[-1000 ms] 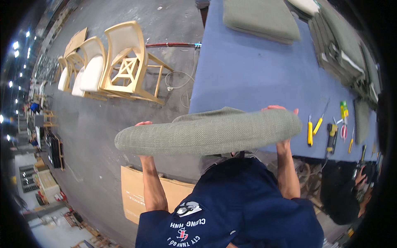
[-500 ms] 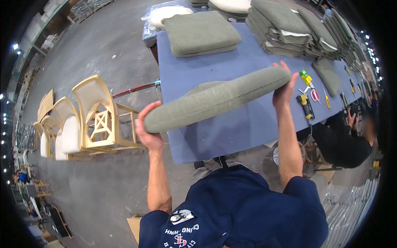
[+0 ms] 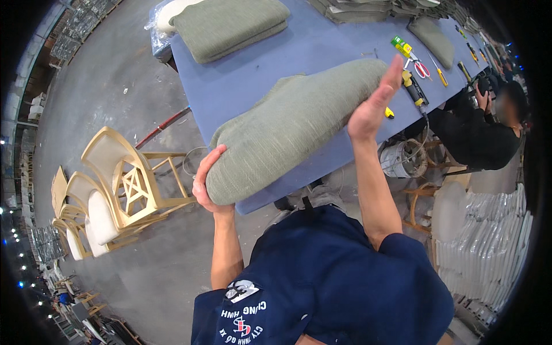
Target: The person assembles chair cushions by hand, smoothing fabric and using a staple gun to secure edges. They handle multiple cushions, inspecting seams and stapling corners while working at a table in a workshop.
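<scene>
Grey concrete floor [image 3: 115,75] w/ stacked pale wooden chairs [image 3: 109,195] at left; long blue-covered table [image 3: 270,63] centre; white chair-back stacks [image 3: 489,253] right; ceiling lights [image 3: 11,213] far left.

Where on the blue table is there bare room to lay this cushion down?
The widest bare stretch of the blue table lies between the folded cushion at the far left corner and the held cushion. The right end is crowded with scissors, screwdrivers and a small cushion.
</scene>
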The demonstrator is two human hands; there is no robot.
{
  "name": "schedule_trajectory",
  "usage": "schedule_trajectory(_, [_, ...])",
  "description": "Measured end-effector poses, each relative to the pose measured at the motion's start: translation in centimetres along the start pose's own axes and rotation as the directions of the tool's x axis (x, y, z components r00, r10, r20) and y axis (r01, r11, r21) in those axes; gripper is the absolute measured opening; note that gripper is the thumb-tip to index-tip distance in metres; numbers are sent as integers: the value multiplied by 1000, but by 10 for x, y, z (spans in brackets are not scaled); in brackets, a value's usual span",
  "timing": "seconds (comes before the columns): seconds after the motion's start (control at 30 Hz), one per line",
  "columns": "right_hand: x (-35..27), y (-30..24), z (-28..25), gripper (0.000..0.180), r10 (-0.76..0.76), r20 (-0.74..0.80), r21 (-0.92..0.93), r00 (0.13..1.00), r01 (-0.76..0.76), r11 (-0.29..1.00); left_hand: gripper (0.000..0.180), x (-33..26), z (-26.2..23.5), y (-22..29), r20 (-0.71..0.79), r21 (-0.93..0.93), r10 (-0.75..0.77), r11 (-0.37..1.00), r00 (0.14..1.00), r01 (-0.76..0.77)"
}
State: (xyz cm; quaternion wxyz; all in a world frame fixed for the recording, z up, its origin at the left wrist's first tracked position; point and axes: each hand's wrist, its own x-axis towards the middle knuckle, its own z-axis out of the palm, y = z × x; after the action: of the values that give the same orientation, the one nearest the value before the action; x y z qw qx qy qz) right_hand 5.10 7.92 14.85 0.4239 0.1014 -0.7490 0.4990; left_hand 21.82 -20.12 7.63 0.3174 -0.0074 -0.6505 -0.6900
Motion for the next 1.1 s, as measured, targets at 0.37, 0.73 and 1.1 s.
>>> schedule_trajectory(0.37, [65,41,76,68,-77,-33,268,996,83,960,70,5,61,34,-186,-13,-131,991,974,131])
schedule_trajectory(0.73, [90,72,130,83,428,654,470,623,-779,416,68,50,107,15,180,-11,-365,928,913,373])
schedule_trajectory(1.1, [78,11,102,78,66,860,457,507,-820,345,83,76,178,27,444,-258,-330,843,833,472])
